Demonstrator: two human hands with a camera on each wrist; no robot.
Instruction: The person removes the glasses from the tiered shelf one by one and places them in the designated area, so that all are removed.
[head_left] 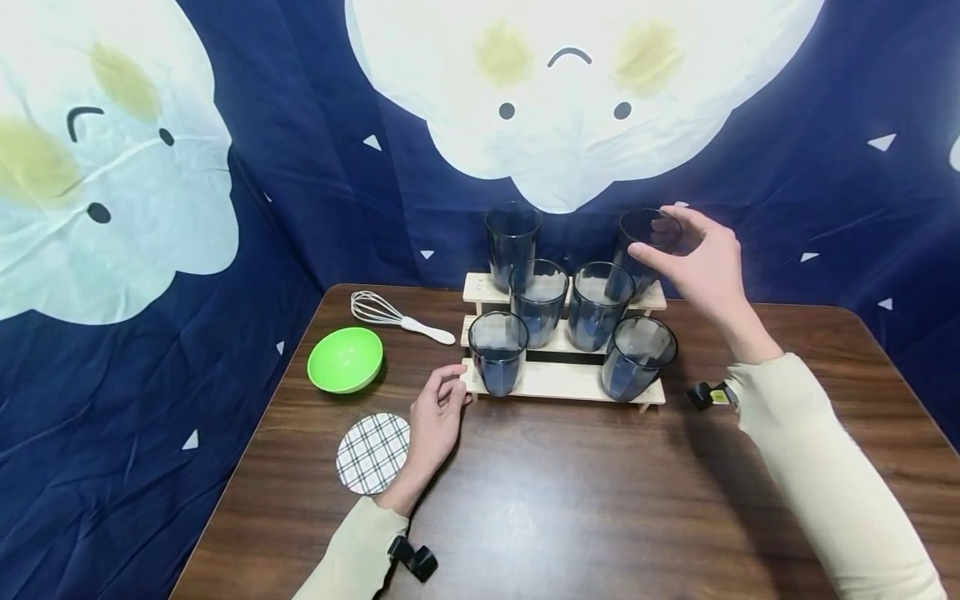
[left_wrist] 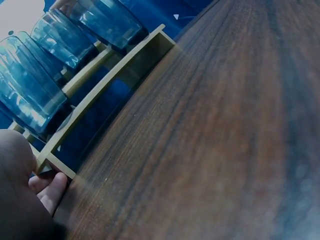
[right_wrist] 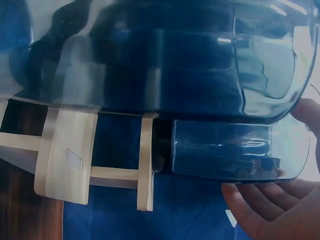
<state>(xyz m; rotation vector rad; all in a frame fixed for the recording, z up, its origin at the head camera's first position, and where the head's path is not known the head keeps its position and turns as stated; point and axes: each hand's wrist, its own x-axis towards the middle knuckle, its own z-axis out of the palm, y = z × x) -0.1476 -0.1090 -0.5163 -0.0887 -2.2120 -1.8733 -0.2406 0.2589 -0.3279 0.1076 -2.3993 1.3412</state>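
Observation:
My right hand (head_left: pixel 711 268) holds a dark tinted glass (head_left: pixel 637 265) near its rim, thumb on one side and fingers on the other. This glass is at the right end of the top step of a pale wooden three-step rack (head_left: pixel 561 380). With my left hand (head_left: pixel 437 423) I grip the left end of the rack's lowest step; in the left wrist view, curled fingers (left_wrist: pixel 54 192) wrap the end of the wood. Another glass (head_left: pixel 512 242) stands at the top left, two more glasses are on the middle step, and a glass (head_left: pixel 498 354) and a tilted-looking glass (head_left: pixel 637 358) occupy the front step.
Left of the rack lie a white whisk (head_left: pixel 408 323), a green bowl (head_left: pixel 345 360) and a round checked coaster (head_left: pixel 372 454) on the brown wooden table (head_left: pixel 555 517). A blue cloth (head_left: pixel 300 150) with cloud faces hangs behind and at the left.

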